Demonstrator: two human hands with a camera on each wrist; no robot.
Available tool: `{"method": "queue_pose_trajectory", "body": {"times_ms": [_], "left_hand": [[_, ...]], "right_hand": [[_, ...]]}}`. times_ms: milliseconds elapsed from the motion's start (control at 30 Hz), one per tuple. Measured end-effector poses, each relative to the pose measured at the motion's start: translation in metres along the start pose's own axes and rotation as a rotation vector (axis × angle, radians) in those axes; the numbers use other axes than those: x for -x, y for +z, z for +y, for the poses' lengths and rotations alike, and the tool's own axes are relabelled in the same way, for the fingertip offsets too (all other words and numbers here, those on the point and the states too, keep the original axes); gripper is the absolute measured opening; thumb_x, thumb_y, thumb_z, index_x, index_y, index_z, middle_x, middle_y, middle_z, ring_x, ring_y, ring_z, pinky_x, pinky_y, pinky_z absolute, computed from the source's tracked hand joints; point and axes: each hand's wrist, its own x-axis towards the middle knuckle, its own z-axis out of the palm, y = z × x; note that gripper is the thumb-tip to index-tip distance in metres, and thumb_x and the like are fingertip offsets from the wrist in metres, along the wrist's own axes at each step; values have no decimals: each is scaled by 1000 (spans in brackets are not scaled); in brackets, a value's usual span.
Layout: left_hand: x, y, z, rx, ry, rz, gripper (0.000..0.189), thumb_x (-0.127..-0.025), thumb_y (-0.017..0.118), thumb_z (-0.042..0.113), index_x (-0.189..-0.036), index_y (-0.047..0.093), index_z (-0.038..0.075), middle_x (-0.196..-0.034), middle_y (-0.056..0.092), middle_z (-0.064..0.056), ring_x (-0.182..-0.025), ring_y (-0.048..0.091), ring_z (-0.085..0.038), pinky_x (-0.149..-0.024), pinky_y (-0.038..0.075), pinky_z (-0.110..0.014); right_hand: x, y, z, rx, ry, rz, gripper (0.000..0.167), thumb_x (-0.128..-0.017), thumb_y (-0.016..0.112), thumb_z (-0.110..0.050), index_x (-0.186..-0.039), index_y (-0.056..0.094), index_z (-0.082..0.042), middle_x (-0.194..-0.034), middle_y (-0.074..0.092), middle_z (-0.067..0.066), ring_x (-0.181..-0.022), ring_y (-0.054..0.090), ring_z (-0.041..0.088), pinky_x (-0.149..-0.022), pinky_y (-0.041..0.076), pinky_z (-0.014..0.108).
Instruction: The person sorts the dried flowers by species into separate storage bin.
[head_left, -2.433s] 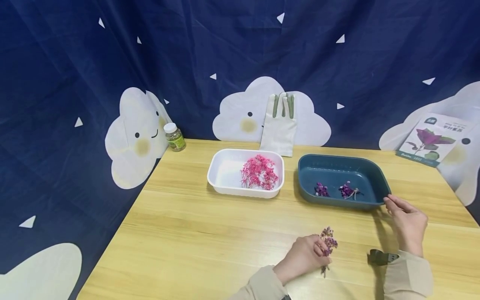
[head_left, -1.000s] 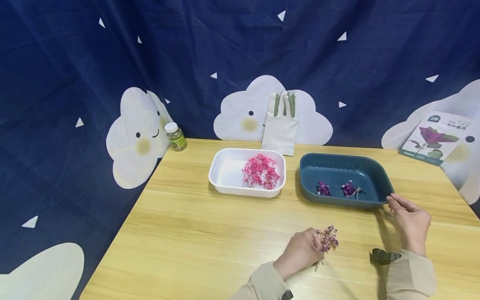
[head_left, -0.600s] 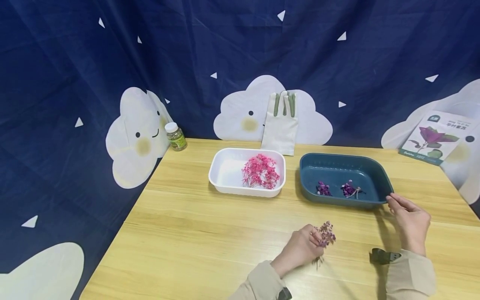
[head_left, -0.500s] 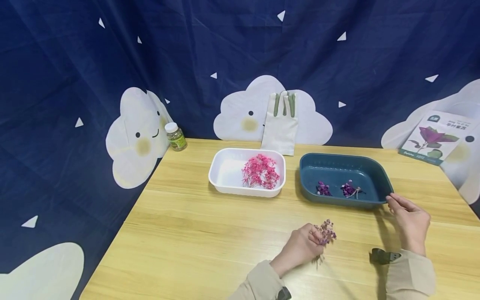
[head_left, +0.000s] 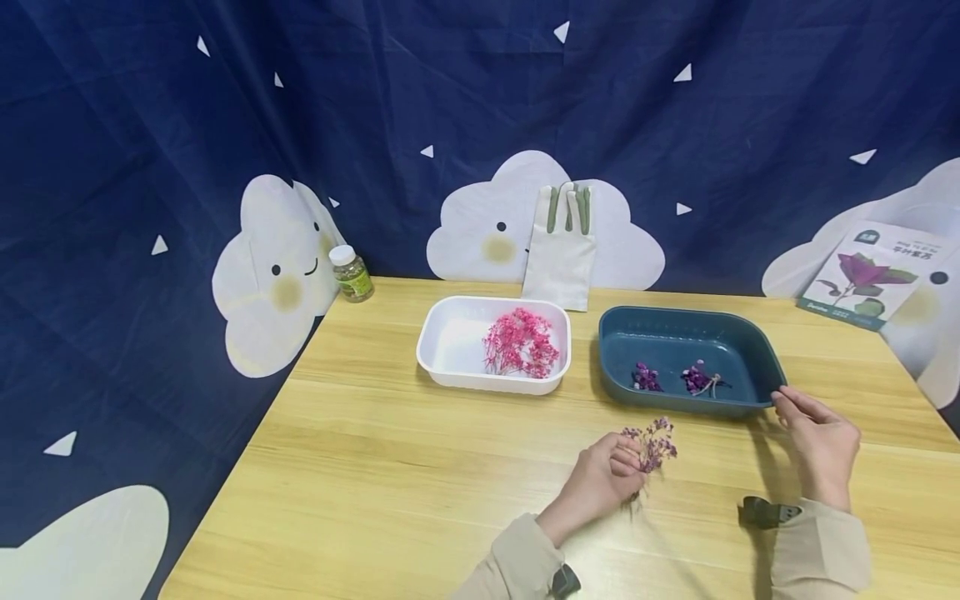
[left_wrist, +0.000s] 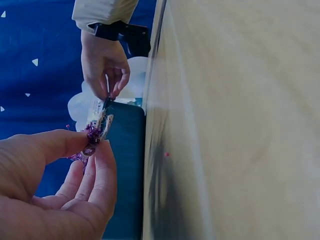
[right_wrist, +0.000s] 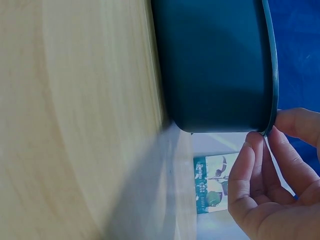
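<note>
My left hand (head_left: pixel 602 477) pinches a sprig of small purple dried flowers (head_left: pixel 657 446) above the table, in front of the dark teal tray. The left wrist view shows the sprig (left_wrist: pixel 91 135) between thumb and forefinger. At the tray's near right corner, my right hand (head_left: pixel 819 443) pinches the rim of the teal tray (head_left: pixel 693 406); the right wrist view shows thumb and fingers on that rim (right_wrist: pixel 273 75). Two purple flower clusters lie inside the tray, one at the left (head_left: pixel 646 377) and one nearer the middle (head_left: pixel 700 379).
Left of the teal tray stands a white tray (head_left: pixel 457 379) holding pink dried flowers (head_left: pixel 521 343). A pair of gloves (head_left: pixel 561 258) leans on the curtain behind. A lidded jar (head_left: pixel 352 273) stands at the back left, and a seed packet (head_left: pixel 873 271) leans at the back right.
The left hand has moved slightly forward, toward the teal tray, with the purple sprig raised in its fingers. The right hand stays on the tray's corner.
</note>
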Motion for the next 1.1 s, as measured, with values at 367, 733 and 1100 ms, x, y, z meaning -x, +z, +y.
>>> {"method": "queue_pose_trajectory", "body": {"times_ms": [367, 733, 1100], "left_hand": [[-16, -6, 17, 32, 2, 49, 29, -79, 72, 2, -105, 65, 13, -90, 70, 3, -77, 60, 2, -73, 51, -12], [-50, -16, 30, 60, 98, 100, 30, -81, 73, 2, -109, 64, 6, -95, 71, -7, -77, 61, 1, -75, 51, -11], [-92, -22, 51, -15, 128, 134, 28, -84, 73, 5, -111, 63, 5, -94, 71, -8, -76, 63, -4, -70, 51, -10]], "right_hand": [[1, 0, -2, -11, -13, -7, 26, -84, 75, -13, -68, 73, -34, -58, 66, -23, -55, 61, -9, -54, 47, 5], [3, -2, 0, -7, 3, -19, 26, -84, 75, -13, -69, 74, -34, -59, 66, -23, -57, 61, -9, -55, 48, 5], [3, -1, 1, -9, -6, -6, 26, -84, 75, -13, -68, 73, -34, -59, 66, -23, -56, 61, -9, -56, 48, 4]]}}
